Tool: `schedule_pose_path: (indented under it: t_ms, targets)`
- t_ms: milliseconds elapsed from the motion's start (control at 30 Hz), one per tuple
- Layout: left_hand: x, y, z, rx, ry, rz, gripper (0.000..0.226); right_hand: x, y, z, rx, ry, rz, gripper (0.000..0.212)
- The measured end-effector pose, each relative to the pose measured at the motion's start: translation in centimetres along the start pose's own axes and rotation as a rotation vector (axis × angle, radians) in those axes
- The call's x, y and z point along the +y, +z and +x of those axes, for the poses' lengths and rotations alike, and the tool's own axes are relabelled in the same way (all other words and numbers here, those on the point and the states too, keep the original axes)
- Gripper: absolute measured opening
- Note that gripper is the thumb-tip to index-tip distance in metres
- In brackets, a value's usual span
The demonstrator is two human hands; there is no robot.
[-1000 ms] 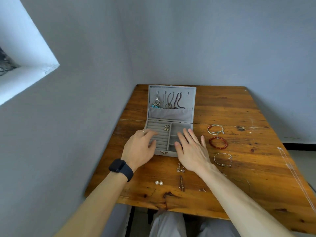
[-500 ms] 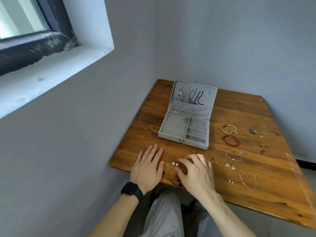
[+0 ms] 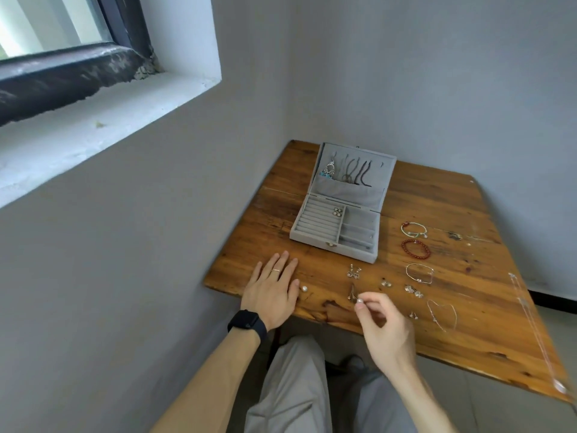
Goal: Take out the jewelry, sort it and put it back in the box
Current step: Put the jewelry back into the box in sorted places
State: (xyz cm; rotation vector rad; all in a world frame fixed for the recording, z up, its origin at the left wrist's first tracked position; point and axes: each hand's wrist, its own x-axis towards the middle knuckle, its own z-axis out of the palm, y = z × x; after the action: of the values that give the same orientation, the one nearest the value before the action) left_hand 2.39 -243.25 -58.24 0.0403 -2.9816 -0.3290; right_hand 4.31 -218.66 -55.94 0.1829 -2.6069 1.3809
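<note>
An open grey jewelry box (image 3: 334,246) stands on the wooden table (image 3: 468,307), with necklaces hanging in its lid and a small pair of studs (image 3: 337,211) on its ring rolls. My right hand (image 3: 384,326) pinches a pearl earring (image 3: 360,300) between thumb and forefinger, just above the table's near edge. A second pearl earring (image 3: 304,288) lies on the wood beside my left hand (image 3: 272,292), which rests flat with fingers spread. Loose earrings (image 3: 353,272) lie between the box and my right hand.
Right of the box lie a beaded bracelet (image 3: 414,230), a red bead bracelet (image 3: 416,249), a thin silver bracelet (image 3: 420,273) and a fine chain (image 3: 441,312). A long chain (image 3: 530,326) runs along the table's right side. Grey walls close the left and back; a window sill is upper left.
Both hands drew back from the box to the table's near edge. My right hand picked one pearl earring up from the pair; the view swung left and pulled back.
</note>
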Motion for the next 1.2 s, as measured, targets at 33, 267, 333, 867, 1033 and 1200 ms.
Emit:
schedule_pose_path:
  t_ms: [33,267,333,867,1033,1200]
  targets:
    - [0.0,0.0,0.0,0.001,0.003,0.001,0.056,0.6,-0.3,-0.3,-0.007,0.046,0.036,0.012]
    - [0.0,-0.1,0.0,-0.001,0.010,-0.036,0.055,2.0,-0.5,-0.4,-0.024,0.157,0.153,0.009]
    - [0.0,-0.4,0.1,-0.020,0.005,-0.085,0.052,2.1,-0.4,-0.4,-0.013,0.145,0.159,0.009]
    - [1.6,-4.3,1.5,0.074,-0.116,-0.688,0.010,2.0,-0.8,-0.4,-0.038,0.159,0.192,0.009]
    - [2.8,-4.6,3.4,0.135,-0.247,-0.986,0.014,1.6,-1.3,-0.2,-0.076,0.179,0.201,0.009]
    - [2.7,-2.8,4.3,0.116,-0.331,-1.003,0.015,0.4,-2.0,1.8,-0.117,0.194,0.178,0.008]
